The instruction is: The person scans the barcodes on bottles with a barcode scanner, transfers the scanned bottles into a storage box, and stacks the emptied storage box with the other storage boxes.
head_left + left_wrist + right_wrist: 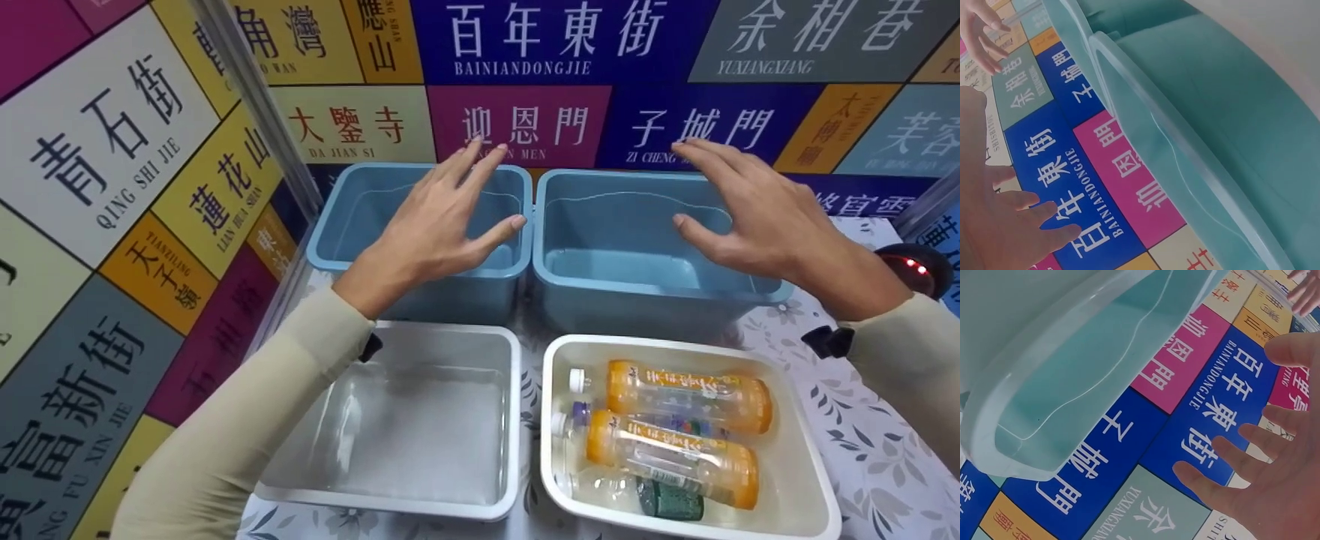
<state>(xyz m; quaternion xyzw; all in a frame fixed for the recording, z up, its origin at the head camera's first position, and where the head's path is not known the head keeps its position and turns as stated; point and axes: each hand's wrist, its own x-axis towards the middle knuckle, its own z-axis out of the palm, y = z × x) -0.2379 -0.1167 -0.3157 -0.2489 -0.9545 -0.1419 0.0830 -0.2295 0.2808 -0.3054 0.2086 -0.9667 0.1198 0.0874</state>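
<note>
My left hand (442,217) hovers over the left blue bin (352,217), fingers spread and nothing in it. Over the right part of the right blue bin (615,247), my right hand (765,214) is held up, its fingers apart and also holding nothing. In the left wrist view the left hand (1010,219) shows beside the bin's rim; the right wrist view shows the right hand (1264,472) the same way. Nearer to me, a white tub (806,450) holds several plastic bottles, among them an orange-labelled bottle (690,394) and another orange-labelled bottle (671,457).
A second white tub (513,420) stands front left, beside the one with bottles. Printed wall panels (517,124) rise close behind the blue bins and on the left. A dark device with red lights (915,270) is at the right edge. A leaf-patterned cloth (862,420) covers the table.
</note>
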